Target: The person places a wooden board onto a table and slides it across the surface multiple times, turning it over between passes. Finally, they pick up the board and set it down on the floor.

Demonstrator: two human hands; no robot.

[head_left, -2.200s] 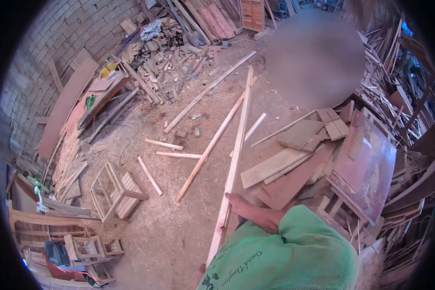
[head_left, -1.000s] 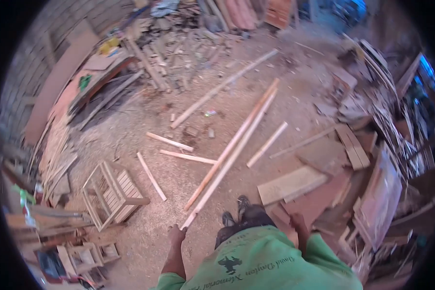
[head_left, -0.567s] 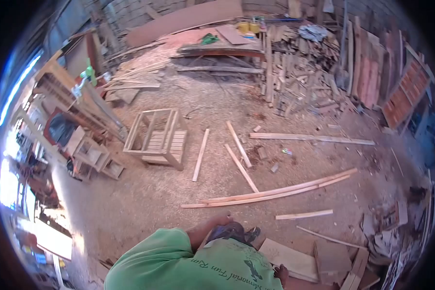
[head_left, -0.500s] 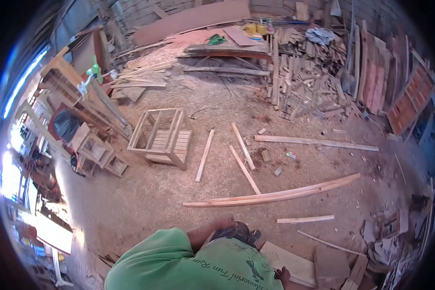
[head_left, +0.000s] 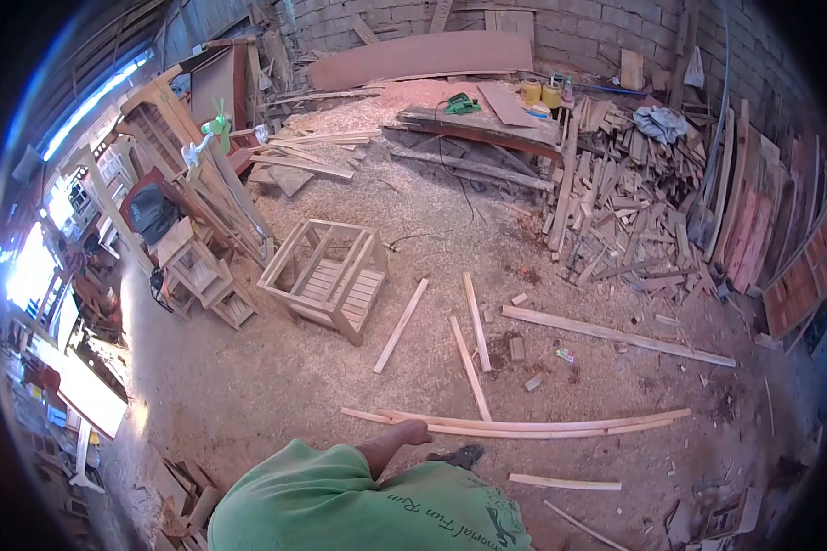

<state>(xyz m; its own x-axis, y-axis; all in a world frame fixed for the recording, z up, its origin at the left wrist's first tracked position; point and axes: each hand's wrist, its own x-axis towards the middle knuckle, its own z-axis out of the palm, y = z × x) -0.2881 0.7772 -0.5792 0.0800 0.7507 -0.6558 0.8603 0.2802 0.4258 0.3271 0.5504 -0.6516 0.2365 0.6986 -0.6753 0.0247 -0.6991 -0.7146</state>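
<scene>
My left hand [head_left: 412, 432] reaches down in front of my green shirt [head_left: 340, 505] and overlaps the long pale wooden strips [head_left: 542, 430] near their left end. Its fingers are foreshortened, so whether they grip or only hover over the wood cannot be made out. The strips lie side by side on the ground, slightly bowed in this lens. A dark shoe [head_left: 459, 456] shows just beyond my shirt. My right hand is out of view. A shorter strip [head_left: 565, 482] lies nearer on the right.
A slatted wooden frame [head_left: 326, 280] stands left of centre. Loose sticks [head_left: 402, 326] and a long batten [head_left: 616, 336] lie on the sawdust-covered floor. Farther back are a low bench [head_left: 478, 129] with a green power tool [head_left: 461, 104], and an offcut heap [head_left: 634, 202].
The view has tilted and turned, shifting the scene downward. My left hand has come over the long strips from nearer my body. My right hand, earlier at lower right beside boards, has left the view.
</scene>
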